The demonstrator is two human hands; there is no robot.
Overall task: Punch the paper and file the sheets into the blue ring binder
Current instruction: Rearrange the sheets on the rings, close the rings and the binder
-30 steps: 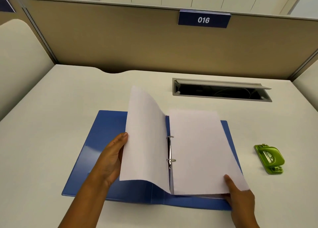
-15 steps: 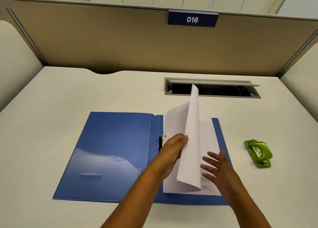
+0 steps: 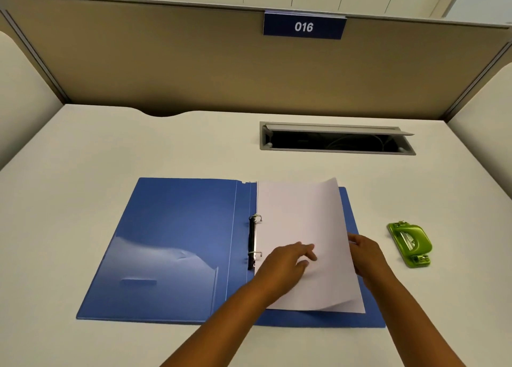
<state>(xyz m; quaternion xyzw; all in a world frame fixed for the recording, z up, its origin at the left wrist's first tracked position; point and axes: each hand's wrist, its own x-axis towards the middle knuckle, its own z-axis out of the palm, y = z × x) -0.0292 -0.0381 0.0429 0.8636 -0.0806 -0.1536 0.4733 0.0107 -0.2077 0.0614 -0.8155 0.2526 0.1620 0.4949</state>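
Note:
The blue ring binder (image 3: 171, 242) lies open on the desk, its left inside cover bare. Two metal rings (image 3: 256, 218) at the spine hold white sheets (image 3: 299, 214) stacked on the right half. My left hand (image 3: 288, 261) rests on the top sheet with fingers stretched flat. My right hand (image 3: 365, 256) is at the sheets' right edge, its fingertips hidden under the top sheet. That edge still curls slightly above the stack. The green hole punch (image 3: 411, 243) sits on the desk to the right of the binder, untouched.
A recessed cable tray (image 3: 335, 142) with its lid raised lies behind the binder. A beige partition (image 3: 194, 70) with a "016" sign (image 3: 304, 26) closes off the back, and side panels stand left and right.
My left hand has swung the top sheet over the rings from the left side down onto the right stack. My right hand moved to the sheet's right edge.

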